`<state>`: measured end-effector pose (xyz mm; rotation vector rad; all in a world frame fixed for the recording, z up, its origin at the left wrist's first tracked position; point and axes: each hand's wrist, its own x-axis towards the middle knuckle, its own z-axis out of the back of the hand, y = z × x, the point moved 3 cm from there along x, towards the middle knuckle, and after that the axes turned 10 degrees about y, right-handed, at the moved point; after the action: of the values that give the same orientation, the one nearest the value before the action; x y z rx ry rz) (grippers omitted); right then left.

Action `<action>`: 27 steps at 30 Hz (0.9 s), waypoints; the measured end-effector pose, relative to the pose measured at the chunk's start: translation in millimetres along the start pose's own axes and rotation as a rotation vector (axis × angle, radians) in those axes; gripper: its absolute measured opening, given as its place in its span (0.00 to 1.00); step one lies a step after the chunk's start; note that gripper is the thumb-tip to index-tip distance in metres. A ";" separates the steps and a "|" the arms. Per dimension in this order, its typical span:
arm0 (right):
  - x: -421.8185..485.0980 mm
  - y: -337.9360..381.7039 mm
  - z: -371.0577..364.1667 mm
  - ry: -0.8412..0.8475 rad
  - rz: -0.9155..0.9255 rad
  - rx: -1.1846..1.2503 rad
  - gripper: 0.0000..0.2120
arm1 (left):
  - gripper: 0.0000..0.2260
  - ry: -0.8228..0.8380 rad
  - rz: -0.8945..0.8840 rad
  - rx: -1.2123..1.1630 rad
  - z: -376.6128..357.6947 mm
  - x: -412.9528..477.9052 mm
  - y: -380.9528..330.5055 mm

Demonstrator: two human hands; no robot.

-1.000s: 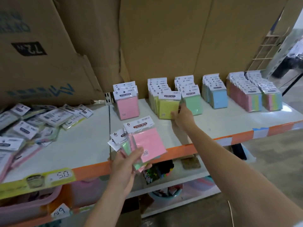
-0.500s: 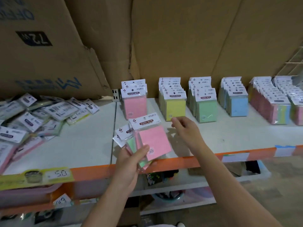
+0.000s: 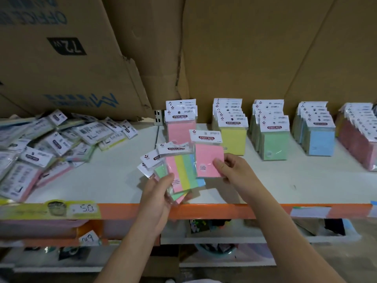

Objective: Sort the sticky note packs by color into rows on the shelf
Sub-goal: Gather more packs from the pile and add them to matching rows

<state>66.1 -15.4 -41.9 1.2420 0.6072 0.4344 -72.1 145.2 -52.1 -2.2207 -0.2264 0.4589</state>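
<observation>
My right hand [image 3: 232, 170] pinches a single pink sticky note pack [image 3: 207, 158] above the shelf's front. My left hand [image 3: 157, 199] grips a fanned bunch of packs [image 3: 179, 170], with a multicolour pack on top and green and pink ones under it. On the white shelf [image 3: 265, 180] stand rows sorted by colour: a pink row [image 3: 180, 127], a yellow row [image 3: 232, 137], a green row [image 3: 273, 141], a blue row [image 3: 320, 139] and a multicolour row [image 3: 359, 144] at the far right.
A loose heap of unsorted packs [image 3: 51, 148] covers the shelf's left part. Cardboard sheets [image 3: 244, 48] lean behind the rows. The shelf's orange front edge [image 3: 204, 210] carries a price label [image 3: 83, 209]. Lower shelves hold assorted goods.
My right hand came back from the yellow and green rows and took the pink pack off the bunch in my left hand. The camera view shifted left and closer.
</observation>
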 end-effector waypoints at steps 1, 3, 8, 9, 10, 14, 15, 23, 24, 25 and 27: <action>0.8 -0.7 -2.0 0.014 -0.001 0.007 0.07 | 0.21 -0.005 -0.003 0.013 1.5 -0.7 -1.2; 3.8 0.4 -9.4 0.043 0.016 0.003 0.08 | 0.16 -0.023 -0.005 0.034 6.2 -1.1 -2.8; 42.1 23.2 -26.0 -0.134 0.094 -0.136 0.04 | 0.10 -0.127 -0.014 0.011 22.0 -2.5 -10.4; 53.0 27.3 -30.1 -0.154 0.102 -0.181 0.03 | 0.09 -0.135 -0.014 0.016 24.1 -3.5 -11.9; 63.0 30.1 -34.1 -0.168 0.104 -0.217 0.03 | 0.09 -0.146 -0.016 0.020 26.4 -4.9 -13.2; 90.4 28.8 -48.3 -0.185 0.083 -0.359 0.10 | 0.08 -0.181 -0.032 0.017 33.8 -12.6 -19.0; 93.2 26.0 -51.5 -0.199 0.076 -0.406 0.12 | 0.09 -0.182 -0.035 0.017 34.7 -15.1 -20.1; 91.5 20.8 -61.3 -0.320 -0.035 -0.474 0.23 | 0.08 -0.120 -0.033 0.045 30.4 -28.1 -21.3; 84.5 23.3 -60.5 -0.328 -0.030 -0.460 0.23 | 0.09 -0.101 -0.029 0.034 28.2 -28.3 -20.2; 74.2 26.3 -58.3 -0.336 -0.011 -0.452 0.21 | 0.09 -0.080 -0.021 0.022 25.6 -27.7 -18.3; 45.3 28.7 -49.5 -0.307 0.037 -0.420 0.13 | 0.10 -0.038 0.004 -0.011 19.0 -25.3 -11.4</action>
<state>69.6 56.9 -32.8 0.8931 0.2152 0.3691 -103.0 157.9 -48.1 -2.2248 -0.2454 0.5033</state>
